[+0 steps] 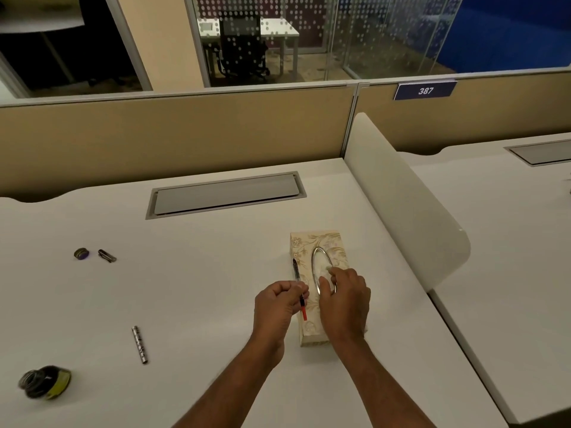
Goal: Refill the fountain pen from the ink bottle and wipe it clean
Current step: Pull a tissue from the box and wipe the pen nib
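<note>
pinching pen section (299, 287) in left hand (278, 301) | right hand (344, 296) gripping tissue (325, 268) at tissue box (312, 251)

Illumination is warm, moderate and even, apparently from overhead; the white desk (200, 273) reads slightly yellow. Shadows are soft and faint beneath the forearms toward 6 o'clock. Mild glare sits on the curved white divider (401, 211) toward 3 o'clock. Wide-angle distortion bows the partition's top edge (185, 91) at 12 o'clock. The bottle (46, 383) at 8 o'clock is smeared. Background rooms are dim and grainy.

white desk (216, 273), beige partition (185, 134) (tag 387)
</note>
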Motion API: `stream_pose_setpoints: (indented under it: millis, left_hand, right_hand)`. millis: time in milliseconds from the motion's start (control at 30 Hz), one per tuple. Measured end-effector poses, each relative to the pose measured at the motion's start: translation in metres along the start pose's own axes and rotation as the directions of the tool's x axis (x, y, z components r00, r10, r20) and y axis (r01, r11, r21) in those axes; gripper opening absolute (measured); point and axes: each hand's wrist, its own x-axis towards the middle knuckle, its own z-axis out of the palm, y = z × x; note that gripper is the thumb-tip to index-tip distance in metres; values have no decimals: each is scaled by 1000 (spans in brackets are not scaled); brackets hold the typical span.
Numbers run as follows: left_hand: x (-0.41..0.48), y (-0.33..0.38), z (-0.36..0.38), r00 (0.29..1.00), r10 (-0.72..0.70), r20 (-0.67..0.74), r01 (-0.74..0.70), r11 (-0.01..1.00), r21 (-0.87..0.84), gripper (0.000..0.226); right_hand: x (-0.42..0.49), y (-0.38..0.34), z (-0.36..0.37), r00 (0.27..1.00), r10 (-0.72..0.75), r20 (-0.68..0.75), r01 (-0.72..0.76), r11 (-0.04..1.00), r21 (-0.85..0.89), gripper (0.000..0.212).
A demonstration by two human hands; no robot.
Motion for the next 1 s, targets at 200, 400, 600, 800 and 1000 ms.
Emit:
stream_pose_setpoints:
  millis: [200, 400, 600, 800, 1000]
  left_hand:
    - [3, -2, -3, 1000, -8, 22, 8, 1000, 15, 13]
    - [3, -3, -3, 999, -11, 31, 11, 1000, 1, 11]
    - [4, -3, -3, 1000, 4, 30, -5, 1000, 21, 9]
    - [4, -3, -2, 1000, 5, 24, -6, 999, 37, 8]
    - [4, -3, 1, 1000, 15, 4, -16, 997, 71, 6]
  right_hand:
    - [4, -4, 3, 1000, 12, -2, -12, 998, -57, 24]
    - [7, -4, 0, 1000, -11, -15, 10, 996, -86, 13]
    - [10, 0, -1, 999, -6, -45, 10, 997, 79, 5]
    - [9, 1, -2, 996, -24, -87, 43, 975, 218, 4]
    - [10, 3, -1, 996, -14, -89, 36, 967, 251, 4]
